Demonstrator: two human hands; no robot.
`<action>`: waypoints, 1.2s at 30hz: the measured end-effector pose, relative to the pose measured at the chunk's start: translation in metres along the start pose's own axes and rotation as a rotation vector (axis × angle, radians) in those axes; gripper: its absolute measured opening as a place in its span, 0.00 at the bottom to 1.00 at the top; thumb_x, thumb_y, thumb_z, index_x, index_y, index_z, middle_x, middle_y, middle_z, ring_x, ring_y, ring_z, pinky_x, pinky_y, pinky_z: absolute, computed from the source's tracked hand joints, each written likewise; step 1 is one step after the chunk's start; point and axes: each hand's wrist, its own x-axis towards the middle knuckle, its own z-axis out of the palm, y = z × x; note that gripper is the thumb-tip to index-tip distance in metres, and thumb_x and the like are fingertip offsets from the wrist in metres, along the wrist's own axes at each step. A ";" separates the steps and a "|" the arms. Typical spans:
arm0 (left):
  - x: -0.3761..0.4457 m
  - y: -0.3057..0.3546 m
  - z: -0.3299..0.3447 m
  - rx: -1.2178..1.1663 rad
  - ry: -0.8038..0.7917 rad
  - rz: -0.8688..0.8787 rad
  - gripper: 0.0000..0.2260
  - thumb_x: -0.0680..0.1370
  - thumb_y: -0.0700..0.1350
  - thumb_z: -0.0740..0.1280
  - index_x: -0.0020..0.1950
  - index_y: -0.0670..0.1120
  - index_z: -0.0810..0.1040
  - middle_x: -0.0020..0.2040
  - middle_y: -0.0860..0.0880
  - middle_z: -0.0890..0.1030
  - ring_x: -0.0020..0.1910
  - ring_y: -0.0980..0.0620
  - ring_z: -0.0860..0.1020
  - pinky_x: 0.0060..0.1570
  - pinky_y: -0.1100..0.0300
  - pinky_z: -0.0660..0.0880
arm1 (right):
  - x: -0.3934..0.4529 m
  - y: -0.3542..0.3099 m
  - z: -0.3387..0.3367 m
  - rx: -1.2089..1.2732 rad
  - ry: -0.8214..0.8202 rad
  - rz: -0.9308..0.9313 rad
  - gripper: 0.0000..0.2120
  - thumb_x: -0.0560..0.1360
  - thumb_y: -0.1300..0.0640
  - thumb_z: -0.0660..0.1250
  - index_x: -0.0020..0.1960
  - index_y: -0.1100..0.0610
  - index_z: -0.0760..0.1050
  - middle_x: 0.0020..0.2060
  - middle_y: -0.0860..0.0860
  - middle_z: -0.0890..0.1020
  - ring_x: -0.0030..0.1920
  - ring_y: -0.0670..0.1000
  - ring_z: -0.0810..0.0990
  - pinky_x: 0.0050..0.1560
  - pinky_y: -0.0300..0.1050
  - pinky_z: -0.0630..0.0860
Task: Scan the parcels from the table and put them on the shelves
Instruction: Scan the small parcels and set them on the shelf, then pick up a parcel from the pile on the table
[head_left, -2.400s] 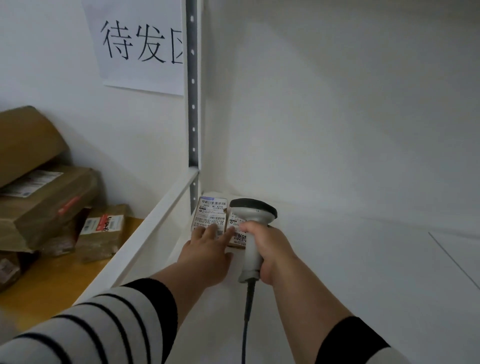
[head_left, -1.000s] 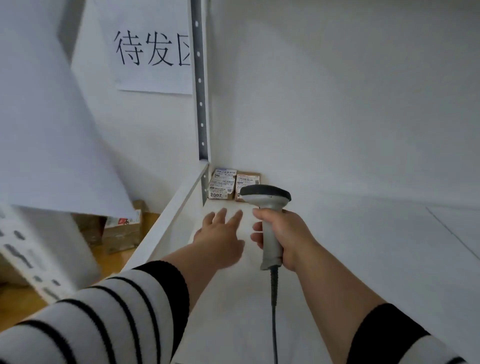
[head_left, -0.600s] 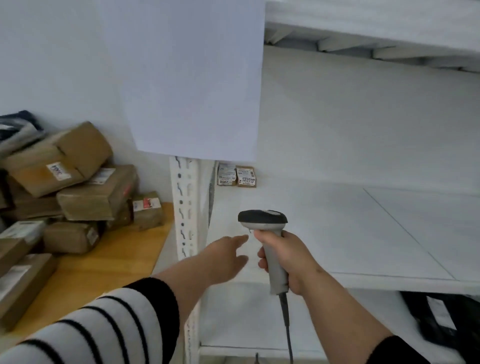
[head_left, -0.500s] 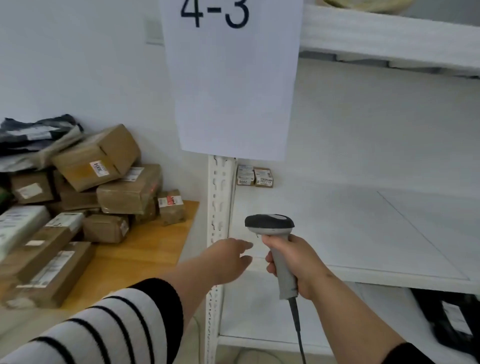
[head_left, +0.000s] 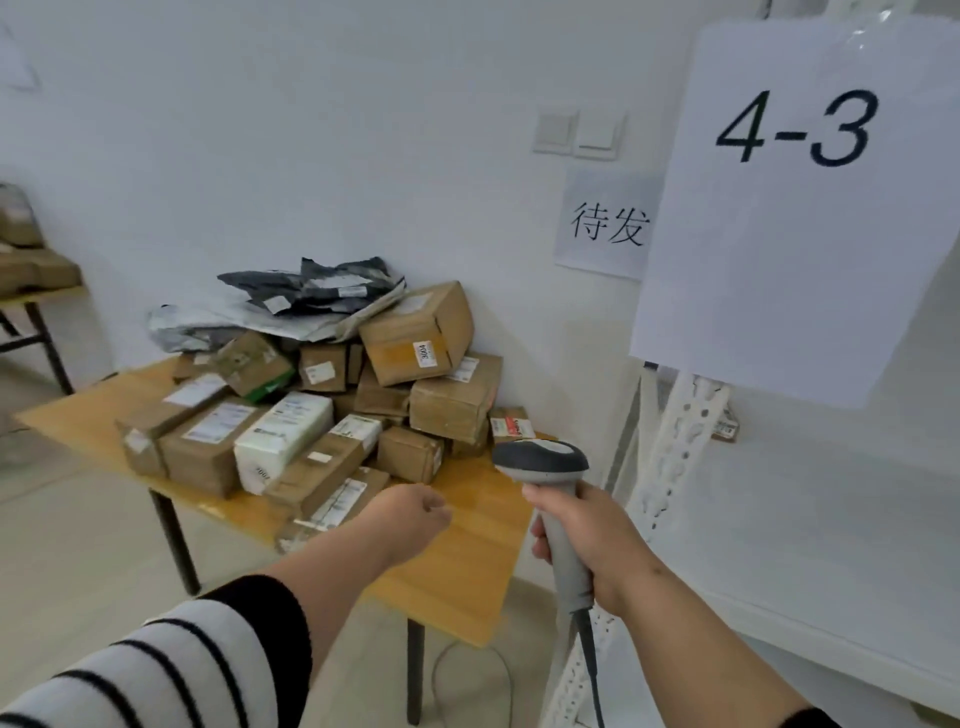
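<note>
- Parcels (head_left: 332, 410): a heap of brown cardboard boxes with white labels, stacked unevenly at about 10 o'clock in the head view; the uppermost box (head_left: 418, 332) sits tilted, with an orange patch and a small white sticker on its near face.
- One white box (head_left: 283, 439) lies flat among the brown ones at the pile's front.
- Grey and black plastic mailer bags (head_left: 291, 301) lie crumpled on top, at the rear.
- Wooden table (head_left: 467, 566): bears the pile; its near right part is bare.
- White shelves (head_left: 831, 519): at 3 o'clock, with one small labelled parcel (head_left: 726, 428) at the back left corner.
</note>
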 end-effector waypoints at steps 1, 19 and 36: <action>0.006 -0.005 -0.007 0.009 0.011 -0.023 0.19 0.82 0.55 0.61 0.72 0.52 0.73 0.67 0.50 0.76 0.64 0.49 0.74 0.59 0.57 0.72 | 0.010 -0.003 0.010 -0.001 -0.015 0.003 0.12 0.75 0.51 0.72 0.49 0.59 0.78 0.36 0.56 0.80 0.34 0.53 0.80 0.42 0.49 0.77; 0.152 -0.102 -0.177 -0.169 0.214 -0.163 0.16 0.82 0.53 0.62 0.68 0.50 0.76 0.58 0.49 0.78 0.56 0.50 0.76 0.54 0.57 0.71 | 0.221 -0.099 0.163 0.064 -0.152 -0.021 0.12 0.74 0.52 0.74 0.50 0.58 0.79 0.34 0.55 0.80 0.31 0.52 0.79 0.40 0.48 0.77; 0.311 -0.166 -0.337 -0.023 0.259 0.068 0.14 0.82 0.50 0.62 0.65 0.48 0.77 0.57 0.49 0.79 0.53 0.50 0.76 0.54 0.57 0.73 | 0.367 -0.184 0.309 0.404 0.052 0.092 0.03 0.73 0.64 0.70 0.46 0.61 0.77 0.33 0.55 0.80 0.35 0.51 0.81 0.41 0.46 0.79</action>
